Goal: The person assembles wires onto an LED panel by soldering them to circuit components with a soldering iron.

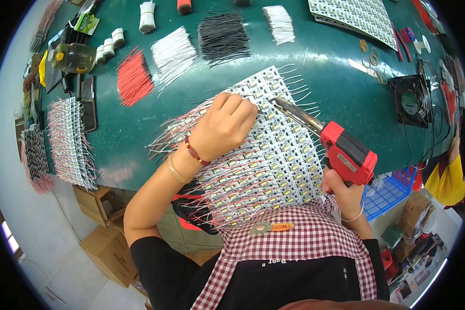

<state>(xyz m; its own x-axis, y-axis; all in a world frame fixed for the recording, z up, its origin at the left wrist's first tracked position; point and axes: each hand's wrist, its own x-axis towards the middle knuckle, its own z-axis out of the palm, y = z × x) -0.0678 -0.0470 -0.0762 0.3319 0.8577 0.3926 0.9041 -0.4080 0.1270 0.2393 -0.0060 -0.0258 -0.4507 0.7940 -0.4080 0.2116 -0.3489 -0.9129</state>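
A white panel of small circuit boards (289,155) with yellow LED chips lies before me, its near edge against my checkered apron. Thin red, white and black wires (227,178) stick out from its left rows, and more wires stand along its right edge. My left hand (227,121) is closed over the panel's upper part, fingers pinched; what they hold is hidden. In my right hand (341,191) is the grip of a red and black soldering gun (349,155). Its metal tip points left, close to the left fingertips, over the panel.
Sorted red wires (134,77), white wires (174,54) and black wires (223,36) lie across the green table (356,98). A small black fan (411,101) stands at right, above a blue basket (392,191). Wired boards (70,142) and a phone (89,103) are at left.
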